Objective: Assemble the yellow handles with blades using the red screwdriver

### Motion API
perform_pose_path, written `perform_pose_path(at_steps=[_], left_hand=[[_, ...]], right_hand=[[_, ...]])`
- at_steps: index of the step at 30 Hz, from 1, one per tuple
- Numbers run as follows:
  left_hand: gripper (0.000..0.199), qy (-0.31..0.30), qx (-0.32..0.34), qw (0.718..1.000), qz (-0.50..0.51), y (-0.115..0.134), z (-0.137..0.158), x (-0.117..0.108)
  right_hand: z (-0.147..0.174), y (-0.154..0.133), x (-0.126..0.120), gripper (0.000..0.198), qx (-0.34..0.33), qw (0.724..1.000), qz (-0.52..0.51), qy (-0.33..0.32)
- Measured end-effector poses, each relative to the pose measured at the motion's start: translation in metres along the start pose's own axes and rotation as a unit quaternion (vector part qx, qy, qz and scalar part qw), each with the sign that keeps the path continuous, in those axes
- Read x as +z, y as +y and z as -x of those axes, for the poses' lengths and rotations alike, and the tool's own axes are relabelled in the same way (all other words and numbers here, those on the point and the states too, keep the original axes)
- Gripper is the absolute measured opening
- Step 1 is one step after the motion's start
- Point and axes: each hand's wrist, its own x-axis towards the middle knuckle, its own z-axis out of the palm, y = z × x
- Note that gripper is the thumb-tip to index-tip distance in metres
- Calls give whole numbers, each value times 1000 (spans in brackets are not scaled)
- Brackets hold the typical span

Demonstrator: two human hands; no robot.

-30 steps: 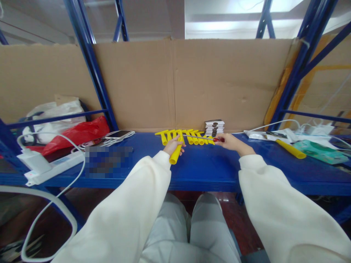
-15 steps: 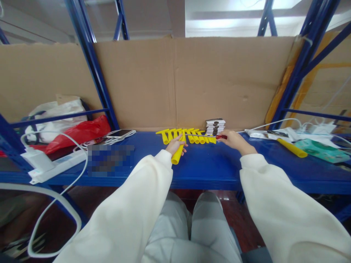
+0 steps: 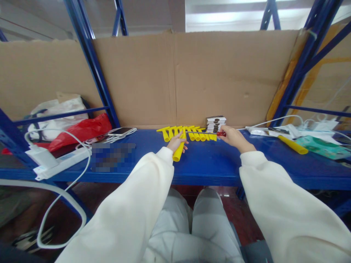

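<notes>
Tabletop (image 3: 211,160), blue, faintly glossy, framed by blue metal posts (image 3: 94,62); backed by upright brown cardboard (image 3: 137,80) with a vertical crease near the middle. Above, pale ceiling (image 3: 241,16), brightly lit toward the right; below, dark red floor (image 3: 227,199) and grey trousers (image 3: 208,215) of a seated person. Toward the left: white power strip (image 3: 64,165), red bag (image 3: 79,133), white bag (image 3: 60,113), phone (image 3: 123,131) lying flat, pixelated patch (image 3: 113,157) of unreadable content. Toward the right: green packet (image 3: 318,147) and white wrappers (image 3: 257,131). Held yellow tube (image 3: 178,152): plain, smooth, round, hollow at the wide near end, slimmer toward the far end; tilted, over the middle of the tabletop, just in front of a row of yellow tubes (image 3: 197,136). Left hand (image 3: 174,143): fingers curled closed around the held yellow tube. Right hand (image 3: 231,137): closed on the red handle of a screwdriver (image 3: 221,134), thin metal shaft nearly level, directed at the tube's far end; contact at the tip unclear. Count: held yellow tube, one; screwdriver, one; loose yellow tube (image 3: 293,145) beside the green packet, one; row behind, several, overlapping, exact number not tellable; stack of small black-and-white boxes (image 3: 215,124), one, near the right hand; phone, one; power strip, one.
</notes>
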Motion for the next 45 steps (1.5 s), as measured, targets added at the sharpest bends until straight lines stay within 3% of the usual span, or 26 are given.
perform_pose_path(at_steps=[4,13,22,32,45], left_hand=[[78,-3,4,1000,3,-2,-3,-2],[77,15,3,1000,6,3,2,2],[77,9,-7,1000,-12,4,4,2],[75,13,-12,1000,-15,11,13,7],[76,9,-8,1000,-10,6,5,5]], right_hand=[[1,3,-1,12,-36,999,-33,-25],[6,-8,0,23,19,999,17,-40],[5,-11,-3,8,3,999,37,-23],[6,-1,-1,25,-2,999,19,-40],[5,-13,-5,13,37,996,69,-31]])
